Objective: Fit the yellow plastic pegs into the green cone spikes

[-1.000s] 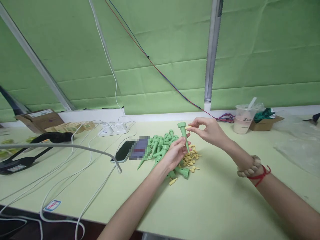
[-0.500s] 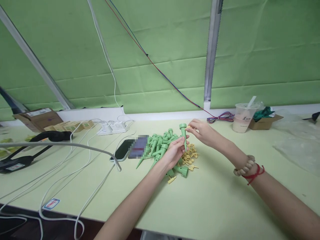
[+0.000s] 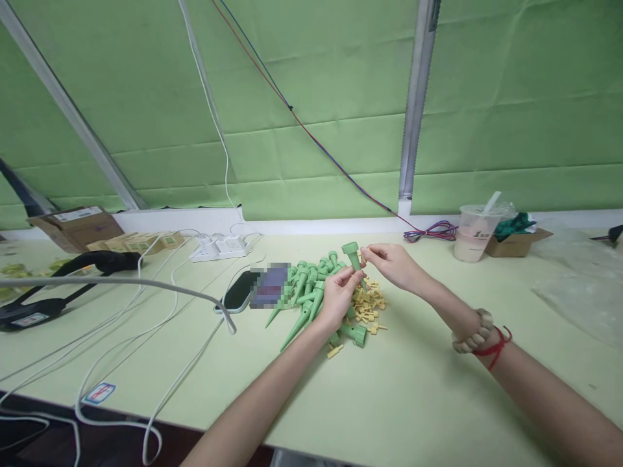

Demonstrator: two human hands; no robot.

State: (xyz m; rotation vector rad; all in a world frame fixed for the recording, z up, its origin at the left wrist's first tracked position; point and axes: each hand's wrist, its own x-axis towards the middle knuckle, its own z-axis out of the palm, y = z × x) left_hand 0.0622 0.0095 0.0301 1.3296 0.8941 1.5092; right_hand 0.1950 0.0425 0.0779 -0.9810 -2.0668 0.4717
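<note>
My left hand point(image 3: 337, 299) is closed round the lower part of a green plastic spike point(image 3: 351, 253), whose wide cup end points up and tilts to the left. Against the spike's right side, my right hand point(image 3: 395, 264) pinches a small yellow plastic piece point(image 3: 363, 258); the fingertips mostly cover it, and I cannot tell how far it sits in the spike. Below and left of my hands lies a heap of similar green spikes point(image 3: 302, 280). Small yellow pegs point(image 3: 368, 303) are piled to the right of that heap, and a single yellow peg point(image 3: 335, 351) lies nearer the front.
Left of the heap are a phone point(image 3: 242, 292) and a blurred purple item point(image 3: 269, 285). White cables point(image 3: 168, 311), a power strip point(image 3: 221, 248) and a black headset point(image 3: 92, 264) occupy the left side. A drink cup point(image 3: 471, 237) stands at the back right beside a small cardboard box point(image 3: 516, 243).
The held spike has tipped, its cup end leaning left. My right hand has moved slightly down and left, with the yellow piece kept against the spike's side.
</note>
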